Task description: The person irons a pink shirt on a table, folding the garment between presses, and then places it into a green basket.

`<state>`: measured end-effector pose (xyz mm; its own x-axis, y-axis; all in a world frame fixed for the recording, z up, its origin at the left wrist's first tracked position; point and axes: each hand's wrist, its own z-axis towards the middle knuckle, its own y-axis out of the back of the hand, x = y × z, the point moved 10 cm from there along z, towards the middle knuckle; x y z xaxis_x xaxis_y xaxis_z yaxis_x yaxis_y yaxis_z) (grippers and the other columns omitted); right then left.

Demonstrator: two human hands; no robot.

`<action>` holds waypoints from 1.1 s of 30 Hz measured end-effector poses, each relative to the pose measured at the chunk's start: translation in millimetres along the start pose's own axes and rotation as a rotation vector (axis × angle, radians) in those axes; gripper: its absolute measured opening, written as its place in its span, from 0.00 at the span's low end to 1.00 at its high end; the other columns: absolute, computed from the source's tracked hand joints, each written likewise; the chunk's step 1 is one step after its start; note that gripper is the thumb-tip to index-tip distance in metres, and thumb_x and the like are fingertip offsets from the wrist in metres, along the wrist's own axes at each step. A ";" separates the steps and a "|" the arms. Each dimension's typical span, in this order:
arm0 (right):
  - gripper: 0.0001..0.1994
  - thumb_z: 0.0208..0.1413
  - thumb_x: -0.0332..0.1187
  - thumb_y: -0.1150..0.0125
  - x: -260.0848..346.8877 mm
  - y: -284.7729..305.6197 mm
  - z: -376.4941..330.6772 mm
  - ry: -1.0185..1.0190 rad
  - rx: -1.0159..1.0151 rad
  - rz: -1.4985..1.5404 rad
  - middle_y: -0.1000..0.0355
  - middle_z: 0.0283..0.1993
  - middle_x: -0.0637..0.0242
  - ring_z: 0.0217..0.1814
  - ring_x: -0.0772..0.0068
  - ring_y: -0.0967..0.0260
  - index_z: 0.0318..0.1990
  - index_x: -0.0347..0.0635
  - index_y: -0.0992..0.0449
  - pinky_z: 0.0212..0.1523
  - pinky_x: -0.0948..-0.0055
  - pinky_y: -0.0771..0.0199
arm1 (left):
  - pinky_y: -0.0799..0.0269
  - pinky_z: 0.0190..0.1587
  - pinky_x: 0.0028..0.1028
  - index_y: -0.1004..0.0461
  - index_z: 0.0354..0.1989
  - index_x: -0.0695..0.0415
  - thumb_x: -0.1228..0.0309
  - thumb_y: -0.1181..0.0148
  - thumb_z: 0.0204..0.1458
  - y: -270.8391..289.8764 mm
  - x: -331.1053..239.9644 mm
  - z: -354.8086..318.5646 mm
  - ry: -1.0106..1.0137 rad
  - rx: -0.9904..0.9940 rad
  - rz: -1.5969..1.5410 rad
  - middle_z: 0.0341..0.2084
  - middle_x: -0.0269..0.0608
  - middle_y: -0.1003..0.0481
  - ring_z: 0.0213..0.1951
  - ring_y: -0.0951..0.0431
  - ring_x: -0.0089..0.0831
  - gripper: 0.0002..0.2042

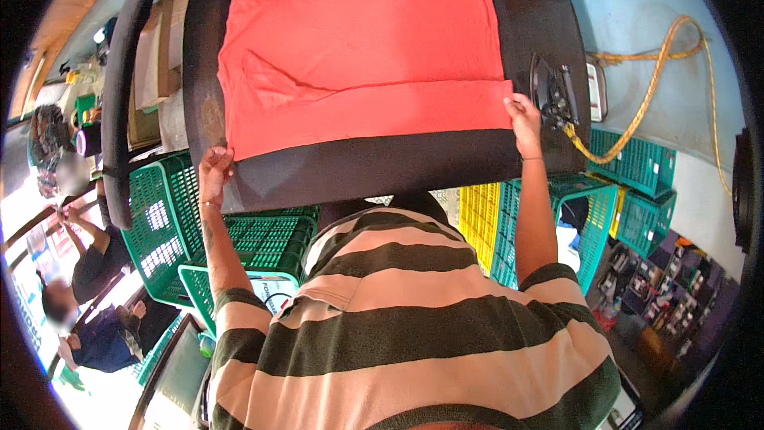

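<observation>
Garment: a red shirt (358,48) is lying spread flat on a dark padded board (374,167), covering most of the board's top and leaving a dark band bare along the near edge.
Fold: the near strip of the red shirt is lying doubled over as a long flat band, running from the board's left edge across to its right edge.
Left hand: the left hand (213,171) is resting at the near left corner of the red shirt, at the left edge of the dark padded board; fingers are curling closed on the cloth corner, though the exact pinch is hard to make out.
Right hand: the right hand (525,121) is sitting at the right end of the folded band, fingers closing on the cloth edge, near the right edge of the board.
Shirt vs hands: the red shirt is stretching between the two hands, with its bulk lying beyond them on the far part of the board.
Iron: a dark iron (553,91) is standing on the board just right of the right hand.
Cord: a yellow cord (649,95) is running off from the board's right side.
Crates: green crates (263,239) are standing below the board's near edge, a yellow crate (479,215) beside them.
Person: a striped shirt (414,326) is filling the foreground, nearer than the board.
</observation>
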<state>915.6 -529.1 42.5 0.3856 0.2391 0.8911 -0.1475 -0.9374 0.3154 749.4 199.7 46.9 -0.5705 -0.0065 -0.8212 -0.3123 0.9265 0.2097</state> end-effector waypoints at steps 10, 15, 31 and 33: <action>0.11 0.61 0.36 0.34 -22.6 -7.7 -28.4 0.222 -0.107 -0.296 0.23 0.28 0.67 0.30 0.81 0.30 0.39 0.36 0.21 0.33 0.73 0.28 | 0.29 0.33 0.23 0.19 0.34 0.61 0.62 0.29 0.55 24.3 42.2 -5.1 -0.206 -0.209 0.228 0.28 0.37 0.18 0.30 0.22 0.20 0.13; 0.11 0.59 0.38 0.33 12.6 -5.9 -51.2 0.380 -0.245 -0.494 0.23 0.27 0.59 0.27 0.61 0.24 0.41 0.39 0.22 0.32 0.66 0.25 | 0.25 0.34 0.28 0.20 0.33 0.62 0.61 0.31 0.55 3.4 18.6 -41.4 -0.338 -0.537 0.611 0.24 0.42 0.18 0.28 0.20 0.25 0.14; 0.33 0.68 0.50 0.56 13.8 -79.8 -72.5 0.731 0.174 -1.196 0.49 0.77 0.51 0.80 0.53 0.56 0.74 0.39 0.46 0.77 0.47 0.63 | 0.66 0.73 0.59 0.56 0.76 0.59 0.36 0.53 0.59 -156.4 -1.7 -51.5 -0.322 -0.471 1.121 0.76 0.50 0.56 0.76 0.59 0.49 0.47; 0.32 0.66 0.46 0.51 22.7 -73.3 -74.9 0.801 0.112 -1.109 0.47 0.76 0.51 0.79 0.52 0.53 0.73 0.39 0.45 0.76 0.46 0.58 | 0.67 0.73 0.59 0.56 0.76 0.59 0.37 0.53 0.59 -151.8 8.8 -49.9 -0.256 -0.461 1.178 0.76 0.50 0.57 0.76 0.59 0.48 0.46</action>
<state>866.9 -436.0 64.0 -0.3805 0.9132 0.1461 -0.0213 -0.1666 0.9858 753.9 40.2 34.3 -0.5347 0.8408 -0.0841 0.0154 0.1092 0.9939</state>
